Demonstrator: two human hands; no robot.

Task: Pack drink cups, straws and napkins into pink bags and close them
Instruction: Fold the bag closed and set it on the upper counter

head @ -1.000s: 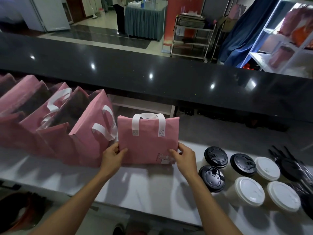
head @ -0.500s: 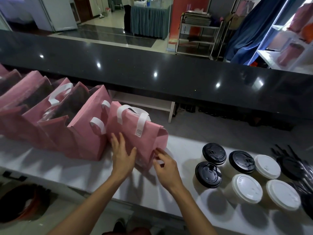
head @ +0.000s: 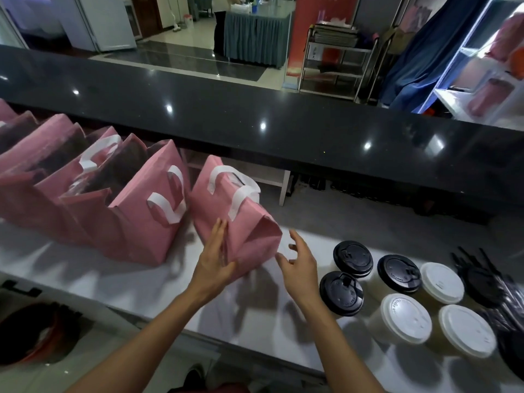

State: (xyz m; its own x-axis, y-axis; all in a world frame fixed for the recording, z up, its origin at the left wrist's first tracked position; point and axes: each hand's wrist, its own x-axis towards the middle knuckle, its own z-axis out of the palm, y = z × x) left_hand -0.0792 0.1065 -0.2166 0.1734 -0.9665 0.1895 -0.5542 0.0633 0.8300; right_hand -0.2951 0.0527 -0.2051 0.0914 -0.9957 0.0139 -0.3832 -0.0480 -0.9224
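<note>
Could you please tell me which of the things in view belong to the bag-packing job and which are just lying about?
Part of the job:
- closed pink fabric bag with white handles, touched by the left hand
- row of open pink bags
- black-lidded cups
- white-lidded cups
- black straws

Just lying about:
- metal shelf trolley
- blue curtain
- dark upper counter

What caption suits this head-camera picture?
Left hand presses a closed pink bag; right hand hovers beside lidded cups.
</note>
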